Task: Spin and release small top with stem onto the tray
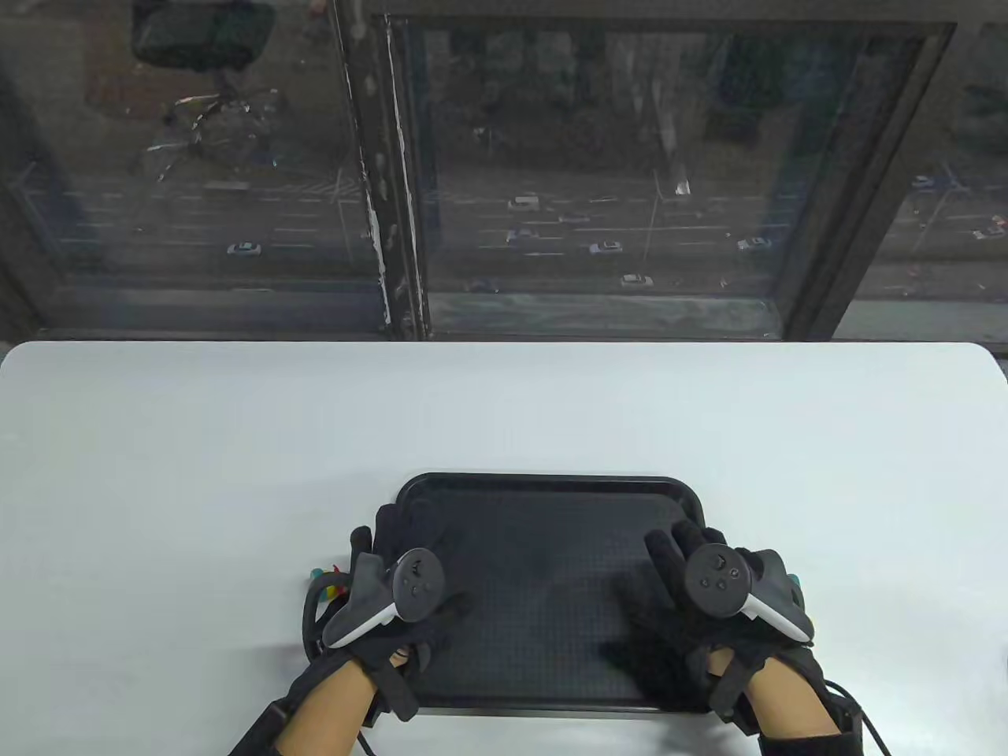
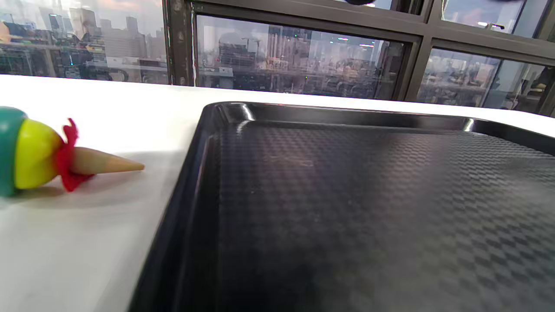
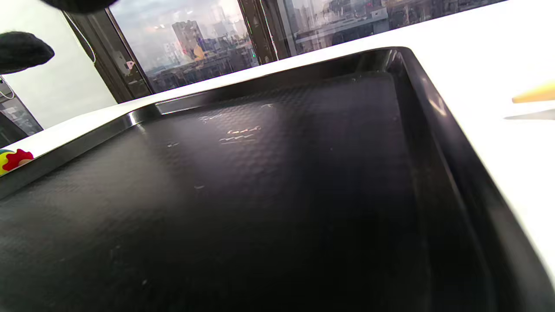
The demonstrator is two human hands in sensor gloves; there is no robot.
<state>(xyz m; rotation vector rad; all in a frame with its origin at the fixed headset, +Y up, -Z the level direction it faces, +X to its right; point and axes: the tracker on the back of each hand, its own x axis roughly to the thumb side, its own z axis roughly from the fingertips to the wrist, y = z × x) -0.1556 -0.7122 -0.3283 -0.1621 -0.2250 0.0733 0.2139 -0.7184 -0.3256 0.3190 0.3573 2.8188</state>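
A toy top (image 2: 39,151) with a teal and yellow body, a red frill and a wooden cone tip lies on its side on the white table, just left of the black tray (image 1: 543,490). In the table view the top (image 1: 329,584) is partly hidden behind my left hand (image 1: 379,535). That hand lies over the tray's left rim with its fingers stretched forward and holds nothing. My right hand (image 1: 676,547) rests over the tray's right part, fingers extended and empty. The tray (image 2: 347,195) holds nothing. The right wrist view shows the tray (image 3: 260,182) floor and the top (image 3: 13,159) at the left edge.
A second toy (image 1: 795,581) peeks out teal behind my right wrist, right of the tray; its wooden tip (image 3: 535,93) shows in the right wrist view. The white table (image 1: 504,409) stretches beyond the tray to a dark window frame (image 1: 394,197). Cables trail from both gloves.
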